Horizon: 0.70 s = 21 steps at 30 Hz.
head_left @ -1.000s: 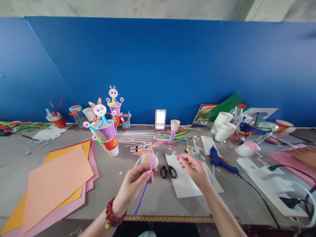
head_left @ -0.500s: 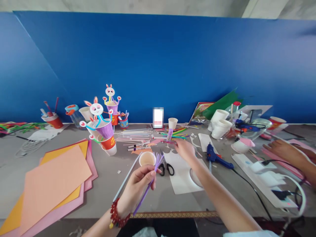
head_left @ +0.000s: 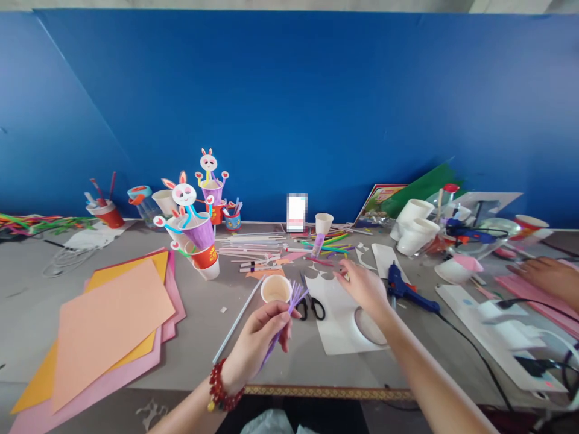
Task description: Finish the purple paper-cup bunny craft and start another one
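Observation:
My left hand (head_left: 266,328) is closed on a purple straw (head_left: 296,296) whose upper end fans out into thin strips. Just behind that hand stands a paper cup (head_left: 275,290) with its mouth up. My right hand (head_left: 364,286) hovers over the white cut-out sheet (head_left: 335,328), fingers bent and apart, with nothing visible in them. Black-handled scissors (head_left: 317,308) lie between the hands, partly covered by the straw and left fingers. Beyond the right fingertips is a thin pinkish-red stick (head_left: 319,261). A roll of tape (head_left: 368,327) rests under the right forearm.
Bunny cup figures (head_left: 199,232) stand left, behind stacked coloured paper (head_left: 113,331). Loose straws (head_left: 253,241) spread across the back. A blue glue gun (head_left: 409,290) and a power strip (head_left: 497,343) with cords lie right. Another person's hand (head_left: 545,278) is at far right.
My right hand has drawn back toward me from the pinkish-red stick, which lies on the table. My left hand still holds the purple straw. The whole view has shifted slightly.

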Available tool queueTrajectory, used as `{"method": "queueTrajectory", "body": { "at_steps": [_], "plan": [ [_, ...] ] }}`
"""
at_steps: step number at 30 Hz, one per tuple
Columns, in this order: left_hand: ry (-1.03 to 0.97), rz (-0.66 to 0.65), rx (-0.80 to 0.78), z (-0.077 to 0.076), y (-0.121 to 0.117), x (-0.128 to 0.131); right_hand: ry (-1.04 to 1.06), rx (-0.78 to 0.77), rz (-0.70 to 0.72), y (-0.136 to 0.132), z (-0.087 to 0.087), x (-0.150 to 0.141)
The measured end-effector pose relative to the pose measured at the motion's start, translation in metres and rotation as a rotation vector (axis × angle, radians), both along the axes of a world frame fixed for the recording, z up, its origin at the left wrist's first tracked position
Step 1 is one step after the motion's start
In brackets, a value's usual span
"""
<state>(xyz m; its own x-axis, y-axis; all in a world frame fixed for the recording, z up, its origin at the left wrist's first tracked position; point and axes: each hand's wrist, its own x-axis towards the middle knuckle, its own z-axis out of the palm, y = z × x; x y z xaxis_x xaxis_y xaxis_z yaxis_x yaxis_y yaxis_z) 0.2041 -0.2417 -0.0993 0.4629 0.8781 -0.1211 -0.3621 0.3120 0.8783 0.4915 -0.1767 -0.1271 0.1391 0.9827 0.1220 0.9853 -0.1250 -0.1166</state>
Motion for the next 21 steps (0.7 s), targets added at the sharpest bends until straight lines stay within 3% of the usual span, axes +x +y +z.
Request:
{"method": "queueTrajectory", "body": {
  "at_steps": [6, 10, 16, 21],
  "plan": [
    [0.012, -0.051, -0.068, -0.006, 0.000, 0.002, 0.278, 0.035, 0.080, -0.054, -0.010, 0.009],
    [0.079, -0.049, -0.077, -0.007, -0.001, 0.005, 0.277, -0.001, 0.162, -0.062, -0.013, 0.001],
    [0.098, -0.097, -0.061, -0.006, -0.007, 0.011, 0.190, 0.104, 0.104, 0.000, -0.007, -0.006],
    [0.114, -0.050, -0.068, -0.006, -0.008, 0.005, 0.177, 0.090, 0.108, 0.045, -0.014, -0.007]
  ]
}}
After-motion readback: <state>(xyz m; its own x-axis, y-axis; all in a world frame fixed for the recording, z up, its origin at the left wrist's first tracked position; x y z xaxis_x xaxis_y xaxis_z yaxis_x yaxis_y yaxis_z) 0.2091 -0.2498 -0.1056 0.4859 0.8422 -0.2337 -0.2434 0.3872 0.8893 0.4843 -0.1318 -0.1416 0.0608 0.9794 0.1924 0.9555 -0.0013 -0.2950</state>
